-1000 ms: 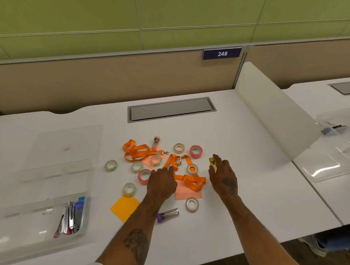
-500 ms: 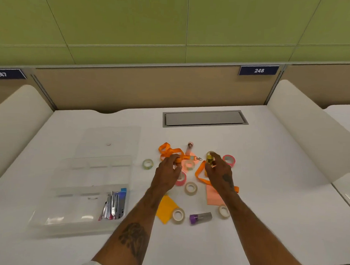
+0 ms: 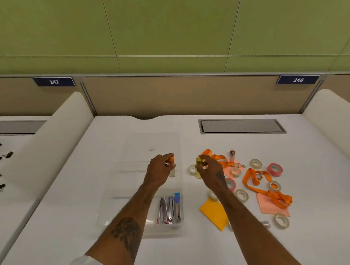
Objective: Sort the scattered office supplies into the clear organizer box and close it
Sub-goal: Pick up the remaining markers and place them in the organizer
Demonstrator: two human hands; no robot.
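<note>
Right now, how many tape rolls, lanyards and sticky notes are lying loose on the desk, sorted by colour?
Clear tape rolls: 7 (two partly hidden behind the right hand and forearm)
Pink tape rolls: 2
Orange lanyards: 2
Pink sticky notes: 2
Orange sticky note: 1
Total: 14

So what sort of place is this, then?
Probably an open-plan office or study room with numbered seats: plaque 247 and plaque 248 on the back partition, a curved white divider on each side of the desk, and a cable hatch set in its top.
</note>
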